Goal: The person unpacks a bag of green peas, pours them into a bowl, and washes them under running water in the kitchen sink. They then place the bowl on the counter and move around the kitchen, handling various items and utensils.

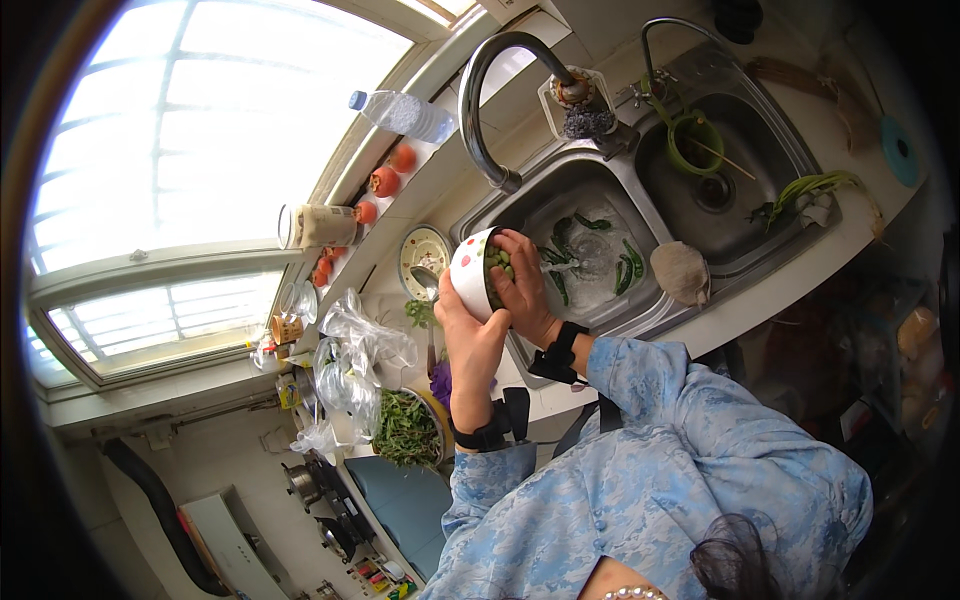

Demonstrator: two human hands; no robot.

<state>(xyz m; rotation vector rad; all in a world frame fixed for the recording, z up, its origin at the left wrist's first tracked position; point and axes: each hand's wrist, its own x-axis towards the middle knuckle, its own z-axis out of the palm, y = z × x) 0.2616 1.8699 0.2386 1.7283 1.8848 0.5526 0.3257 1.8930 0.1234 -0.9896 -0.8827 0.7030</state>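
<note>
My left hand point(472, 341) cups a white bowl point(470, 274) with red and green spots from its side and underneath. The bowl is tipped toward the left basin of a steel sink point(517, 206), and green beans point(496, 262) show at its mouth. My right hand point(526, 289) lies across that mouth, fingers at the rim and thumb by the beans. Water point(592, 259) runs into the basin beside my right hand. Several dark green peppers point(559, 236) lie in the basin, under the curved faucet point(472, 97).
The right basin holds a green strainer point(695, 146). A beige cloth point(679, 272) sits on the divider. Left of the bowl are a patterned plate point(420, 255), plastic bags point(349, 360) and leafy greens point(407, 427). A water bottle point(405, 116) and persimmons point(385, 182) line the window ledge.
</note>
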